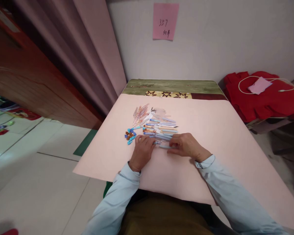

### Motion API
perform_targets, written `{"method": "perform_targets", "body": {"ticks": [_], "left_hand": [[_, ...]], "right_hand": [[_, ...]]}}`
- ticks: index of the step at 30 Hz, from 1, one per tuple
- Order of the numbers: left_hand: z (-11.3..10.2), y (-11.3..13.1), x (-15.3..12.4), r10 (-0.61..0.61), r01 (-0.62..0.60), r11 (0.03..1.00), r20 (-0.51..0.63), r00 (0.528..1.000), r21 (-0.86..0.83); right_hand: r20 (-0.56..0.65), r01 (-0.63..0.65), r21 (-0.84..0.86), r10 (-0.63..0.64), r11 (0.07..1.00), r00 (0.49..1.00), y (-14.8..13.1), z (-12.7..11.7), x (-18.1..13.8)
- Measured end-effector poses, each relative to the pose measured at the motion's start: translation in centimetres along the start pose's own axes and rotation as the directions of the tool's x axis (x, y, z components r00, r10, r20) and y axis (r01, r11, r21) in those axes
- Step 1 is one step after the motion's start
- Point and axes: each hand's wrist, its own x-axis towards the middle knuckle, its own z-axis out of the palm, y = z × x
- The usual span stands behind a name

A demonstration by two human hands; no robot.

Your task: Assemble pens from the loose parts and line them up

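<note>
My left hand [142,152] is closed at the near edge of a row of pens [159,129], its fingertips on the bluish end of a pen [157,142]. Facing it from the right, my right hand [186,145] pinches a pale pen barrel [165,147] between thumb and fingers. The row mixes blue, light blue and tan pens lying sideways. Just left of it is a small heap of brown and blue caps [129,134]. Behind the row lie clear pinkish tubes [141,113] and thin white refills with dark tips [158,111]. My fingers partly hide the nearest pens.
A pale pink sheet [107,147] covers the table, whose green wood-look top [171,85] shows at the back. On the wall hangs a pink note [165,21]. Red cloth [264,104] with a white cable [242,92] lies at right; a curtain [95,42] hangs left.
</note>
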Motion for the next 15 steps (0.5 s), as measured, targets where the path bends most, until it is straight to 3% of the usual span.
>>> {"method": "perform_targets", "body": {"ticks": [5, 11, 15], "left_hand": [[0.1, -0.2, -0.1, -0.122, 0.109, 0.989, -0.146, 0.982, -0.096], [1.0, -0.3, -0.6, -0.355, 0.255, 0.901, -0.260, 0.898, -0.351], [1.4, -0.4, -0.6, -0.376, 0.262, 0.894, -0.292, 0.879, -0.363]], "right_hand": [[-0.160, -0.059, -0.064, 0.048, 0.996, 0.986, -0.6, 0.9, 0.4], [-0.103, -0.115, -0.184, 0.097, 0.976, 0.990, -1.4, 1.7, 1.5], [-0.058, -0.165, -0.242, 0.156, 0.956, 0.986, -2.0, 1.5, 2.0]]}}
